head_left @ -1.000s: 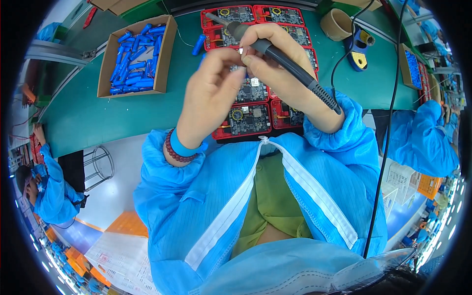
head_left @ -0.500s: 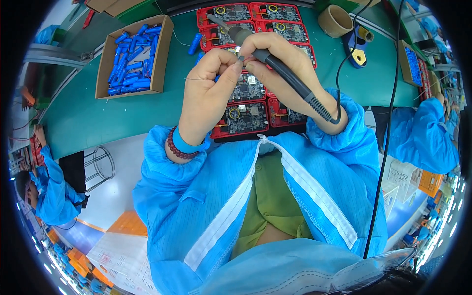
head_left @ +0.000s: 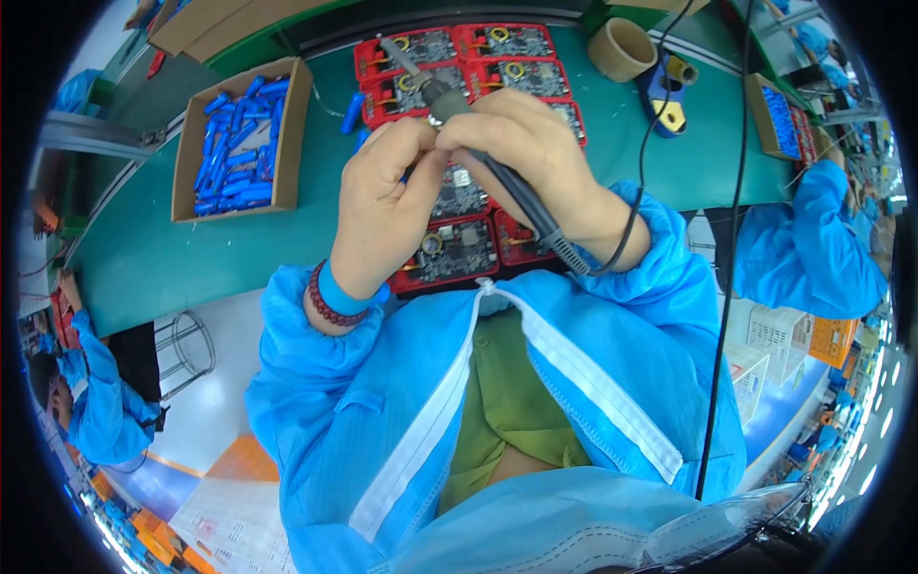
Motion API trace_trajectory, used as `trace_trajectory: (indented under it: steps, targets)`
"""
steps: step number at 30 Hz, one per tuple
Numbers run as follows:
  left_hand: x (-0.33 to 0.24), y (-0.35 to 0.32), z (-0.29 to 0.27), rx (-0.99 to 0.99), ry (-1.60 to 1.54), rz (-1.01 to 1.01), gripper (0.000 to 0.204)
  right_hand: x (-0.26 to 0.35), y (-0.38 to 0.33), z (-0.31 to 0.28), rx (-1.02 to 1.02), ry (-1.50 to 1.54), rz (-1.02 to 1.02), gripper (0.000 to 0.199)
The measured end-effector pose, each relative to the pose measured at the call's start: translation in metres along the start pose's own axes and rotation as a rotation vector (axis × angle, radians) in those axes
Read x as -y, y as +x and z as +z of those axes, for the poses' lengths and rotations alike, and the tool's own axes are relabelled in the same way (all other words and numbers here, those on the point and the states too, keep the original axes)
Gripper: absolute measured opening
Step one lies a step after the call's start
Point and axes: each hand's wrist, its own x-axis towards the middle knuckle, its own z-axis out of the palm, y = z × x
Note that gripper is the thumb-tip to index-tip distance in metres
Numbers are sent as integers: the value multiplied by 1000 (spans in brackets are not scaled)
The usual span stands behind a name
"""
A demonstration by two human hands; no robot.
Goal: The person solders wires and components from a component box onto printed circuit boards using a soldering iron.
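Observation:
My right hand [head_left: 545, 143] is closed around a soldering iron [head_left: 512, 191], whose metal tip points up and left, away from me. The thumb and fingers of my left hand [head_left: 382, 206] are pinched together and meet my right fingertips. Whatever small piece lies between the fingertips is hidden. A bit of blue shows beside my left fingers; I cannot tell whether it is held. Beneath both hands lie several red cases with circuit boards [head_left: 521, 78] in rows, partly covered by my hands. One blue cylindrical cell [head_left: 353, 113] lies left of the cases.
An open cardboard box [head_left: 298, 143] of blue cells stands left on the green table [head_left: 129, 253]. At the back right are a brown tape roll [head_left: 622, 51] and a blue iron stand with yellow sponge [head_left: 672, 117]. A black cable [head_left: 732, 258] hangs on the right. Co-workers sit at both sides.
My fingertips have drawn closer together, covering the small part and thin wire that showed between them. The view has shifted, so the table's things appear further left.

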Motion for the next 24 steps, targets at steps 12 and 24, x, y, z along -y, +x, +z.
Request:
trace_trajectory:
  steps: [12,24]
  targets:
    - [-2,11,13,-1,-46,13,5,-8,-5,-13,-19,-67,9,33]
    - [14,29,-25,-306,-139,-66,7,-56,-11,-84,-367,-334,80,30]
